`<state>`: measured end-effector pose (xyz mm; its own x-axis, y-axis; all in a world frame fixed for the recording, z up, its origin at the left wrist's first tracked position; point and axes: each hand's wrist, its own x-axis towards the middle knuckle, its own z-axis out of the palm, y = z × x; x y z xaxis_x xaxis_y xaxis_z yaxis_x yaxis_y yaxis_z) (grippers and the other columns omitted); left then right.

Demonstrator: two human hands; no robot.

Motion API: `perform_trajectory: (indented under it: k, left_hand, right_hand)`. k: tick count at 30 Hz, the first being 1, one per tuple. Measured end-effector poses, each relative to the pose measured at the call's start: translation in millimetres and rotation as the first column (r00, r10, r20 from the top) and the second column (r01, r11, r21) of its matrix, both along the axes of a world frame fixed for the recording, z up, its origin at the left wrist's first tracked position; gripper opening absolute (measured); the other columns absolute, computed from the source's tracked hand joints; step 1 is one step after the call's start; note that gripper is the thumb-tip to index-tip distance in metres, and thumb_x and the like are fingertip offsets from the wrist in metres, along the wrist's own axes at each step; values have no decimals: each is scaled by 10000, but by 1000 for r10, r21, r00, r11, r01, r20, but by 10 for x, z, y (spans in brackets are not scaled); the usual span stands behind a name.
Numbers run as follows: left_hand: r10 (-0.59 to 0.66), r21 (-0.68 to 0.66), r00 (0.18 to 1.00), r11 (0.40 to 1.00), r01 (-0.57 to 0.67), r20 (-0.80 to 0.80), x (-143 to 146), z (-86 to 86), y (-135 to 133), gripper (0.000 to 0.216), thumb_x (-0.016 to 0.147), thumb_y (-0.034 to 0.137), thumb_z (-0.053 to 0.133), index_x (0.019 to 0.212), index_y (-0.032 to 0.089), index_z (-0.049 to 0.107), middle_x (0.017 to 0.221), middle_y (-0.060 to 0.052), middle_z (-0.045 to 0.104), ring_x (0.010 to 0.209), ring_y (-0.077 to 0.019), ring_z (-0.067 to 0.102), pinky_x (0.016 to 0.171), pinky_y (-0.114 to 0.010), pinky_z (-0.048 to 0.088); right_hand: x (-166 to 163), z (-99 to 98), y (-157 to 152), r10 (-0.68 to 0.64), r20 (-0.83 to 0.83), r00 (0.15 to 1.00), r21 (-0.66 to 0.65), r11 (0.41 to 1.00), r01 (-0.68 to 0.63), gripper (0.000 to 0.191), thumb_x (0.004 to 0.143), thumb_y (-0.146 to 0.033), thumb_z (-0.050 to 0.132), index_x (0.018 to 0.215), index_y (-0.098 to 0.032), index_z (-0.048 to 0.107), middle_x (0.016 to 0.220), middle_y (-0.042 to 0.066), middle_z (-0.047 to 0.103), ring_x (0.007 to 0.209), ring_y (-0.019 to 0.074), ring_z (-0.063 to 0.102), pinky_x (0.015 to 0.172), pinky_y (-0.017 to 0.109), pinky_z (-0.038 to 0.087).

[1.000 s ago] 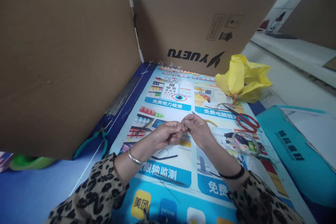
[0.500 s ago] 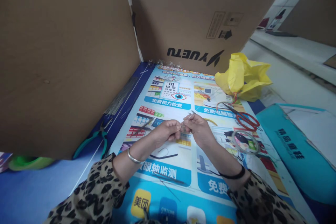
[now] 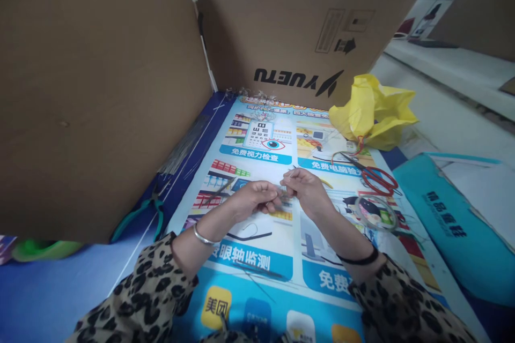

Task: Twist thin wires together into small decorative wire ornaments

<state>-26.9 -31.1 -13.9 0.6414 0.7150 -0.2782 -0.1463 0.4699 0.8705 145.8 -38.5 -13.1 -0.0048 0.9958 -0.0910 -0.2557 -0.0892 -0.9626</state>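
Observation:
My left hand (image 3: 257, 199) is closed in a pinch over the printed poster sheet (image 3: 277, 171). Between thumb and forefinger it grips one side of a small wire piece (image 3: 285, 194), thin and partly see-through; its exact kind is too small to make out. Close on the right, my right hand (image 3: 306, 188) is also pinched, with its fingertips at the upper side of the same piece. A fine light strand shows at these fingertips. Part of the piece is hidden behind the fingers.
Teal-handled pliers (image 3: 155, 208) and a bundle of thin wires (image 3: 181, 150) lie at left. Red scissors (image 3: 376, 179), a clear tape roll (image 3: 376, 213), a yellow bag (image 3: 370, 112) and a teal box (image 3: 446, 214) are at right. Cardboard panels (image 3: 281, 21) stand behind and left. Small wire pieces (image 3: 263, 107) sit at the back.
My hands have drawn slightly apart, and more of the wire piece shows between them. The left fingers have loosened a little. The whole view has shifted slightly.

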Motion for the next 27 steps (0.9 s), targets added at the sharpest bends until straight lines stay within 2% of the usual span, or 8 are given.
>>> perform_trajectory:
  k: [6, 10, 15, 19, 23, 27]
  left_hand:
    - [10, 126, 994, 992, 3, -108, -7, -34, 25, 269, 672, 343, 707, 720, 110, 581, 633, -20, 624, 473, -59, 507, 488, -208, 346]
    - [-5, 145, 989, 989, 26, -145, 10, -26, 18, 283, 657, 360, 704, 720, 116, 576, 598, -15, 615, 434, -66, 494, 444, -207, 340]
    - [-8, 169, 987, 985, 36, -160, 24, 58, -24, 264, 674, 346, 692, 698, 110, 577, 584, -12, 600, 470, -65, 508, 494, -203, 354]
    - [-3, 118, 995, 993, 15, -104, 31, 72, -32, 280, 700, 365, 680, 732, 105, 582, 670, -36, 625, 524, -71, 536, 531, -204, 371]
    - [8, 34, 1000, 999, -7, -23, 41, 26, -21, 284, 724, 376, 662, 729, 109, 563, 674, -31, 614, 482, -65, 518, 502, -206, 371]
    - [26, -121, 998, 992, -20, 49, 51, 21, -17, 287, 699, 350, 688, 694, 110, 529, 603, 6, 539, 408, -28, 400, 396, -171, 231]
  right_hand:
    - [51, 24, 11, 26, 26, 999, -16, 1000, -26, 214, 621, -289, 747, 703, -180, 582, 672, -8, 629, 453, 71, 474, 455, 232, 342]
    - [149, 74, 53, -20, 33, 999, 2, 1000, 20, 226, 629, -306, 738, 664, -177, 555, 675, 6, 643, 441, 66, 456, 439, 227, 323]
    - [219, 102, 87, -44, 11, 999, 32, 999, 44, 247, 620, -303, 741, 651, -185, 527, 631, -5, 640, 411, 63, 435, 423, 221, 291]
    - [153, 94, 53, -22, 22, 1000, 26, 999, 21, 238, 623, -314, 738, 667, -183, 544, 633, -7, 640, 408, 62, 432, 425, 223, 294]
    - [8, 45, -8, 43, 29, 999, 8, 999, -43, 233, 614, -320, 742, 691, -176, 575, 598, -24, 602, 428, 66, 446, 434, 224, 320]
    - [-77, -15, -33, 72, 4, 997, -7, 997, -72, 226, 632, -324, 739, 713, -181, 584, 535, -42, 568, 429, 69, 444, 450, 225, 334]
